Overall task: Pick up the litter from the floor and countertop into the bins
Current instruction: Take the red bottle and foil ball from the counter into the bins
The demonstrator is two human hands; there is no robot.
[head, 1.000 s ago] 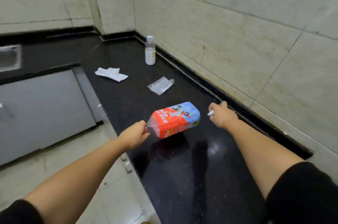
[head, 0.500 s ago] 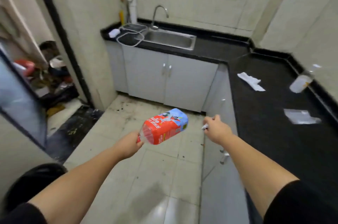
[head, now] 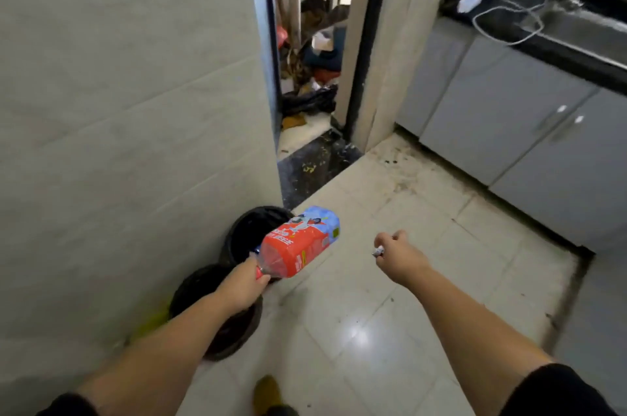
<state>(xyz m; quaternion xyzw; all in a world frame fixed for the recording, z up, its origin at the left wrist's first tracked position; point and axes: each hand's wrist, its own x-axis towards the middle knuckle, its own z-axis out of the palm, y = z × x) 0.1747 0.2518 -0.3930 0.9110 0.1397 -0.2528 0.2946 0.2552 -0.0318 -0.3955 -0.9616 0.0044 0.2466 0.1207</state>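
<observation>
The bottle (head: 300, 242) is being gripped by its neck in the left hand (head: 242, 286), over the far bin (head: 251, 232) (for dropping); a small scrap (head: 378, 251) is being pinched in the right hand (head: 398, 256).

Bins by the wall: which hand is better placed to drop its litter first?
Left. The left hand holds the red-labelled bottle right over the black bins; the right hand, pinching a small wrapper, hangs over bare floor.
</observation>
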